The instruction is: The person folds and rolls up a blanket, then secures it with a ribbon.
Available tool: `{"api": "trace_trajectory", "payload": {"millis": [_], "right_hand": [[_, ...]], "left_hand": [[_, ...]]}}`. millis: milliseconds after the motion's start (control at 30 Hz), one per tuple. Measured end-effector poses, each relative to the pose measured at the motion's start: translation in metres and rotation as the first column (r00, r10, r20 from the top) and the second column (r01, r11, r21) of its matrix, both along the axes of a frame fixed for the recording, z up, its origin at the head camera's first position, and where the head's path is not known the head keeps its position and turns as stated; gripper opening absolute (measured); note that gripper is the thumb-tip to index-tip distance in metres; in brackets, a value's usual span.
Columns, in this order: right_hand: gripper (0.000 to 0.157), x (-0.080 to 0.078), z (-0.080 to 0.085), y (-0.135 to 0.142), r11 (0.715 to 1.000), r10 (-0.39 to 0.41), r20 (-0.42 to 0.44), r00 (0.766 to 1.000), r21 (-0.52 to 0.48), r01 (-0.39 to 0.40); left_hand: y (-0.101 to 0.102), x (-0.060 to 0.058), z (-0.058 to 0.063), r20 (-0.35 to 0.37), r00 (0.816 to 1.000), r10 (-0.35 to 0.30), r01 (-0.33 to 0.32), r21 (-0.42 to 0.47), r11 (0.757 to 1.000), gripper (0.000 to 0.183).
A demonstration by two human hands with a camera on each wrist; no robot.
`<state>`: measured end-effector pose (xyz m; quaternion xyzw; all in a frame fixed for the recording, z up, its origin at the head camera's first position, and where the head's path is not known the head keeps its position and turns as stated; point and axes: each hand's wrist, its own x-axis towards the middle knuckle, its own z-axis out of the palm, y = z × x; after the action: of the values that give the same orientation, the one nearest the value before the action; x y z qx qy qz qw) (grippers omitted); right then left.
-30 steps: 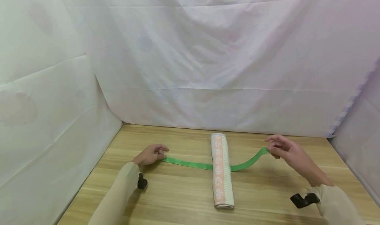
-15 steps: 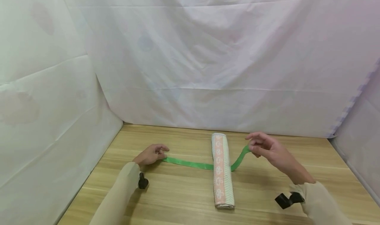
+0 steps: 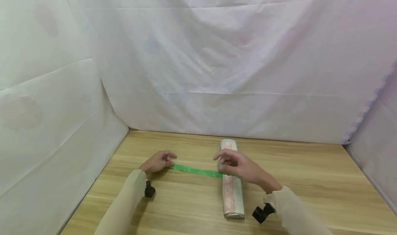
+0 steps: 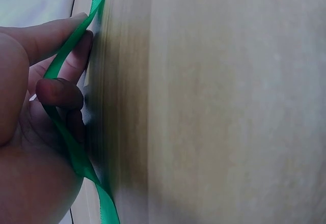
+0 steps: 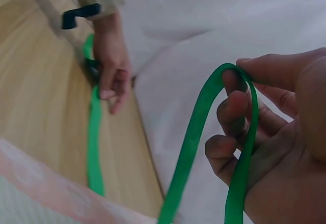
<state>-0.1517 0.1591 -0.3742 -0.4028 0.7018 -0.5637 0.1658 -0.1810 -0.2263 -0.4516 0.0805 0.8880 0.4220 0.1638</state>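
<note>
A rolled towel (image 3: 231,200), pink and pale green with a light pattern, lies lengthwise on the wooden table. From under its left side a green ribbon (image 3: 195,170) runs to my left hand (image 3: 157,161), which pinches it low at the tabletop. My right hand (image 3: 248,167) is over the towel and hides its middle. In the right wrist view, thumb and fingers of that hand pinch a raised loop of the ribbon (image 5: 191,137). The ribbon (image 4: 76,152) passes through the left hand's fingers in the left wrist view, and its tail continues past the palm.
White cloth (image 3: 198,114) hangs behind the table and along both sides. Wood tabletop (image 3: 310,180) stretches to the right of the towel. A black wrist device (image 3: 150,189) sits on the left sleeve, another black device (image 3: 263,212) on the right one.
My right hand has swung left from the right side of the towel to above it, carrying the ribbon's pinched part along. The left hand and the towel have stayed in place.
</note>
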Motion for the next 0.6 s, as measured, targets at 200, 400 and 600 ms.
{"api": "trace_trajectory", "payload": {"millis": [200,400,600], "right_hand": [[0.024,0.008,-0.024,-0.034,0.992,0.078,-0.006,0.997,0.099,-0.077],[0.026,0.017,-0.046,-0.057,0.969,0.058,-0.022,0.998,0.24,-0.051],[0.026,0.022,-0.061,-0.066,0.951,0.032,-0.066,0.997,0.31,-0.01]], "left_hand": [[0.002,0.001,-0.001,0.007,1.0,0.011,-0.011,-0.009,1.0,0.026],[0.002,0.002,-0.001,0.01,1.0,0.029,-0.029,-0.015,0.999,0.025],[0.002,0.002,-0.002,0.01,1.0,0.027,-0.027,-0.005,1.0,0.025]]}}
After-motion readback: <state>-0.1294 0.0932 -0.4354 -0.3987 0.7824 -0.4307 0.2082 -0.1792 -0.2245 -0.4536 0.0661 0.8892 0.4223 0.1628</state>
